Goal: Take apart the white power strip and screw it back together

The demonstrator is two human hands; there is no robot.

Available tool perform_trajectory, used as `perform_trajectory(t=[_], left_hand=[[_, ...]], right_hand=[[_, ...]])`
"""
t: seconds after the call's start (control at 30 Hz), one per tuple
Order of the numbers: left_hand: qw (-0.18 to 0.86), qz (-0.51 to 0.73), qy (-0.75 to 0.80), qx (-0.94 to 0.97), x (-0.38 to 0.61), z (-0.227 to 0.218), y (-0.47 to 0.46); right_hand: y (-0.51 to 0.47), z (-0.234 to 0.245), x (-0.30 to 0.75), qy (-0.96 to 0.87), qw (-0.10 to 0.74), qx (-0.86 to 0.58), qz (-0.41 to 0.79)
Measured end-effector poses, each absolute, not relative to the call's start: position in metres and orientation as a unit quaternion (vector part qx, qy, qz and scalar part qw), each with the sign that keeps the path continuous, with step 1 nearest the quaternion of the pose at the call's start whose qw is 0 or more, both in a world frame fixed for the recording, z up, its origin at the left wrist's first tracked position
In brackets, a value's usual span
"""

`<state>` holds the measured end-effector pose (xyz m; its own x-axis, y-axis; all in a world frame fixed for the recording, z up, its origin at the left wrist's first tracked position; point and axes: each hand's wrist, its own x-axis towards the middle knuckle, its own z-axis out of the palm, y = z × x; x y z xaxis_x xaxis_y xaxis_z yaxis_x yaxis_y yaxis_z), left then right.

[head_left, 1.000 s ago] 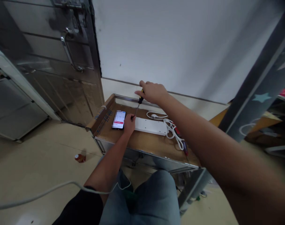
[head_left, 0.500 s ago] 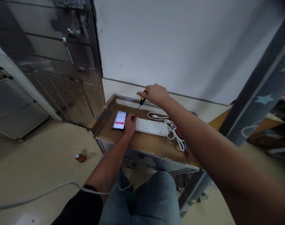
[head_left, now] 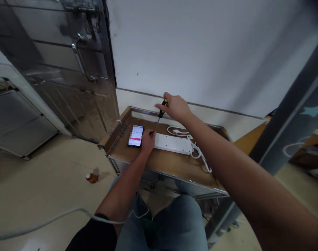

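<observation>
My right hand (head_left: 176,107) is closed around the black and yellow handle of a screwdriver (head_left: 159,116), whose thin shaft slants down to the left end of a white power strip (head_left: 173,144). My left hand (head_left: 148,139) rests on that same end of the strip, fingers curled next to the screwdriver tip. The strip lies flat on a low wooden table (head_left: 164,165), its white cable (head_left: 198,153) coiled at the right. A phone (head_left: 136,136) with a lit screen lies just left of my left hand.
A metal door (head_left: 65,69) with a handle stands at the left, a white wall behind the table. A small bottle (head_left: 91,178) lies on the floor. A grey post (head_left: 284,139) slants up at the right. A white cord (head_left: 57,218) crosses my left arm; my knees sit below the table.
The view has shifted slightly, so everything sits a little to the right. My right hand has turned a bit on the screwdriver handle; my left hand stays on the strip's end.
</observation>
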<state>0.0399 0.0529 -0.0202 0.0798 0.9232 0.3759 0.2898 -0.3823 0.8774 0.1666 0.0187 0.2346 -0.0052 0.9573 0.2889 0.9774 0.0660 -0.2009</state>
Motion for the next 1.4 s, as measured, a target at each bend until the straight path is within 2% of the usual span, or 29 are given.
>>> perform_trajectory(t=[0.13,0.33,0.67,0.77,0.9,1.03,1.27,1.4], left_hand=[[0.316,0.503,0.455,0.663,0.039,-0.020,0.053],[0.315,0.501,0.461,0.661,0.038,-0.019,0.051],[0.322,0.524,0.460,0.640,0.040,-0.005,0.042],[0.326,0.524,0.462,0.637,0.039,-0.002,0.039],[0.329,0.524,0.466,0.632,0.038,0.000,0.038],[0.335,0.522,0.465,0.631,0.039,0.000,0.039],[0.346,0.522,0.465,0.626,0.041,0.000,0.040],[0.342,0.519,0.469,0.627,0.039,0.002,0.039]], right_hand=[[0.019,0.239,0.161,-0.717,0.171,-0.676,-0.017],[0.012,0.251,0.166,-0.783,0.117,-0.609,0.041],[0.011,0.257,0.141,-0.681,0.096,-0.723,-0.064],[0.007,0.256,0.139,-0.694,0.084,-0.711,-0.075],[0.004,0.256,0.150,-0.767,0.065,-0.637,-0.028],[0.010,0.257,0.162,-0.778,0.075,-0.623,0.006],[0.019,0.244,0.156,-0.680,0.122,-0.722,-0.030],[0.016,0.245,0.151,-0.710,0.131,-0.691,-0.029]])
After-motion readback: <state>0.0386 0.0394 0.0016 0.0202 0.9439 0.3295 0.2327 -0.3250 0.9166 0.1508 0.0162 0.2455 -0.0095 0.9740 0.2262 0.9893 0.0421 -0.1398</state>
